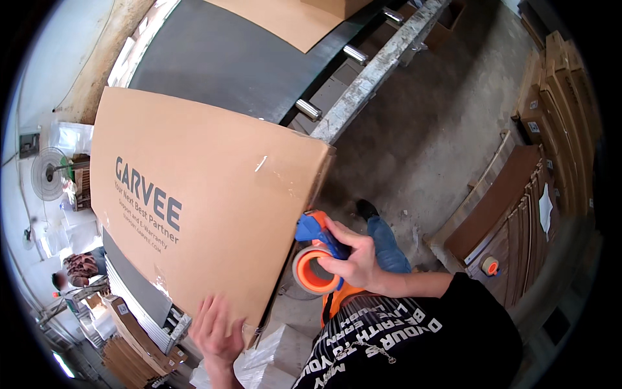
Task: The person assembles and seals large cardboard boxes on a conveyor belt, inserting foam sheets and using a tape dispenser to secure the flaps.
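A large flat cardboard box [214, 194] with dark printing lies across a conveyor, tilted in the view. My right hand [359, 262] is wrapped round a blue and orange tape dispenser [315, 228] that carries a big roll of tape. The dispenser's head is at the box's right-hand edge; whether it touches the cardboard I cannot tell. Near the box's lower corner, my left hand [217, 327] has its fingers stretched out over the cardboard, slightly blurred, holding nothing.
The dark conveyor belt [214, 61] runs beyond the box, bordered by a worn metal rail [379, 74]. Another carton [285, 19] sits farther up it. At right are brown panels [512, 240] bearing a tape roll [490, 265], and stacked cartons [557, 104]. A fan [50, 174] stands left.
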{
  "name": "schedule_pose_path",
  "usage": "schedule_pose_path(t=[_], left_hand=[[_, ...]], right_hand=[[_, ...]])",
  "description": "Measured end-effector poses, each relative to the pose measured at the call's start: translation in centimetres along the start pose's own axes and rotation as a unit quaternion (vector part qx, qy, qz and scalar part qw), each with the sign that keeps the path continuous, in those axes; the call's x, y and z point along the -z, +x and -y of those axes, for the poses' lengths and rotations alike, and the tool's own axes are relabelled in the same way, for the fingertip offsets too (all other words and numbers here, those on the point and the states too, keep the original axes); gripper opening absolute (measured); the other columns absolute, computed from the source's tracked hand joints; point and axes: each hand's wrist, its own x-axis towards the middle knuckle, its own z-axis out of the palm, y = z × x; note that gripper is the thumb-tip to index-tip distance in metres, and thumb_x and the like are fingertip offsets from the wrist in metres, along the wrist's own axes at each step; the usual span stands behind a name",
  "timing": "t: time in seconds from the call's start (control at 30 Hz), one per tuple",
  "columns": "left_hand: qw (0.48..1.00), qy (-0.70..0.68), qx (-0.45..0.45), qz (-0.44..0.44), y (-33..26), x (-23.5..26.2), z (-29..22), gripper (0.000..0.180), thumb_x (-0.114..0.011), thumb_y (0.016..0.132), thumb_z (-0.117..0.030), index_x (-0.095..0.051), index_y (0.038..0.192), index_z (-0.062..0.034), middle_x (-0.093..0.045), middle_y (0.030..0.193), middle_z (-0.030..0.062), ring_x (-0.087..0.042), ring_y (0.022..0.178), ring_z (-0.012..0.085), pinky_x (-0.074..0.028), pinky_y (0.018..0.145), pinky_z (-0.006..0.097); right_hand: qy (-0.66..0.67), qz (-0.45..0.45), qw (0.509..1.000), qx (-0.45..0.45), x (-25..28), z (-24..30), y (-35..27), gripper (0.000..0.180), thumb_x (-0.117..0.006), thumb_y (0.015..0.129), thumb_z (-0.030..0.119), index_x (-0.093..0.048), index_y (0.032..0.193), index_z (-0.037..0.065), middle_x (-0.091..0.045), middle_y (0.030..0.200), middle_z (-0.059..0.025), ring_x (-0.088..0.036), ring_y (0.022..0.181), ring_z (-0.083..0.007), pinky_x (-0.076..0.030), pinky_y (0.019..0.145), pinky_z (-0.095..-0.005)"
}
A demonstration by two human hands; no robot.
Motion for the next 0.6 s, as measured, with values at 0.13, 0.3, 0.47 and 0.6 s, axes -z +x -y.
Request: schedule_pose_path(t=[0.13, 0.3, 0.47, 0.6], left_hand=[[0.925, 0.235, -0.29, -0.072, 19.1, 1.8, -9.0, 0.051, -0.064, 0.077, -0.053, -0.072, 0.098, -0.0072, -0.071, 0.095, 0.0137, -0.068, 0.092, 0.0304, -0.054, 0.08, 0.043], [0.951, 0.224, -0.163, 0.137, 30.0, 2.1, -9.2, 0.043, -0.057, 0.087, -0.047, -0.073, 0.108, -0.0137, -0.072, 0.102, 0.0077, -0.069, 0.096, 0.024, -0.052, 0.085, 0.039], [0.941, 0.188, -0.258, -0.112, 30.2, -4.9, -2.5, 0.044, -0.05, 0.09, -0.051, -0.073, 0.111, -0.0188, -0.066, 0.119, 0.0022, -0.051, 0.124, 0.0229, -0.035, 0.106, 0.04], [0.76, 0.444, -0.47, -0.064, 17.6, -3.5, -2.6, 0.037, -0.048, 0.094, -0.048, -0.072, 0.113, -0.0264, -0.058, 0.134, -0.0088, -0.022, 0.146, 0.0225, -0.005, 0.12, 0.046]], right_hand=[[-0.153, -0.177, 0.966, 0.108, -2.5, -3.0, 1.5, 0.064, -0.07, 0.072, 0.014, -0.053, 0.129, -0.009, -0.064, 0.102, -0.0099, -0.061, 0.087, -0.0124, -0.048, 0.08, -0.0237], [-0.042, -0.079, 0.994, 0.064, -0.4, -0.8, 0.2, 0.069, -0.07, 0.07, 0.014, -0.048, 0.131, -0.011, -0.063, 0.093, -0.0077, -0.054, 0.083, -0.0064, -0.045, 0.078, -0.0213], [-0.043, -0.043, 0.998, 0.009, -5.2, -1.7, -4.3, 0.068, -0.068, 0.069, 0.017, -0.052, 0.13, -0.008, -0.063, 0.088, -0.0068, -0.057, 0.081, -0.0081, -0.045, 0.079, -0.0209], [-0.096, -0.074, 0.991, 0.05, -9.9, -6.2, -9.3, 0.072, -0.069, 0.067, 0.02, -0.051, 0.13, -0.008, -0.062, 0.082, -0.0109, -0.057, 0.074, -0.0092, -0.048, 0.075, -0.023]])
